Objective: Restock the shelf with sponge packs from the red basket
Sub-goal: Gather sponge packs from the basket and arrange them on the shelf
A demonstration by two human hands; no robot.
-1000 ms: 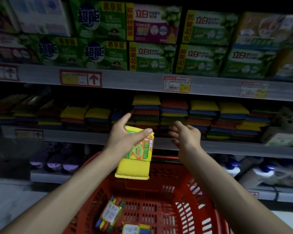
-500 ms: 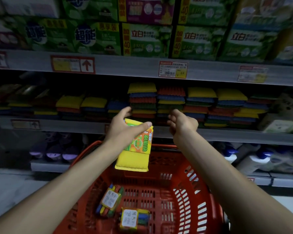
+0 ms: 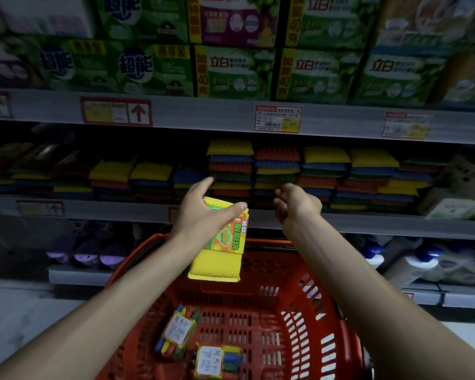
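**One pack up at the shelf, 2 more in the basket**

Nearest, well below the grip, the red basket (image 3: 313, 311) held 2 spare packs: one (image 3: 177, 329) lying label-up at a slant, the other (image 3: 217, 362) just beside it by the near edge. They prob. sat there because packs go up one at a time.

Above the basket, the left hand (image 3: 200, 215) pinched the sponge pack (image 3: 220, 250) by its top end. The thumb lay across the printed front, fingers went behind, and the index stretched fwd. The pack hung down from the grip w/ its yellow bottom over the basket's far rim. I'd guess it was held by the end so it could be tipped flat onto a pile.

Right of the grip and about level w/ it, the right hand (image 3: 296, 207) held nothing, fingers loosely curled. It was likely ready to steady a pile or make room.

Just beyond the grip ran the shelf (image 3: 368, 226), w/ a tall stack (image 3: 231, 165) straight ahead. The lower piles (image 3: 113, 171) left of the grip looked the roomier spot.

Farthest, above the grip, were detergent boxes (image 3: 236, 72) and a price tag (image 3: 278, 118)
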